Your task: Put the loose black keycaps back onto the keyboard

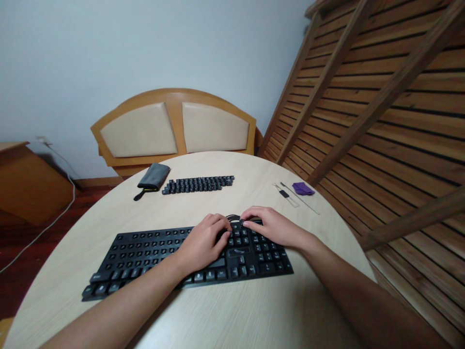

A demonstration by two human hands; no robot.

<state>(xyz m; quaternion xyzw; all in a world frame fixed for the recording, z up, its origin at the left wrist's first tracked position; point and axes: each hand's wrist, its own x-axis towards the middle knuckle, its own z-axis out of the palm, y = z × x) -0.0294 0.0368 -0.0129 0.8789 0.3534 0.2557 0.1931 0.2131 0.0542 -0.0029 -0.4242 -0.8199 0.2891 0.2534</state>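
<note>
"So, where's the keyboard (145, 249) sitting?"

"Across the lower centre of the frame, flat on the pale round bench (209, 208), slightly slanted. Bare key sockets show over much of its left part, while caps sit on the lowest keys and on the number pad at its right end."

"And the hands?"

"Both are on its upper edge, just right of centre. The left hand (207, 242) is loosely curled, with a gap between thumb and forefinger. The right hand (272, 225) lies over the top of the number pad, thumb and forefinger nearly together by a small dark piece."

"Do they have hold of anything?"

"I can't tell for either grip; the fingertips blend into the black keys. A black cable (233, 217) is bunched between them, behind the keyboard."

"What else is on the bench?"

"Loose keycaps (198, 184) stand in close rows at upper centre, with a grey pouch (156, 175) just beside them on the left. Over at the right are a wire keycap puller (284, 194), a thin rod (301, 198) and a folded purple cloth (303, 188)."
</note>
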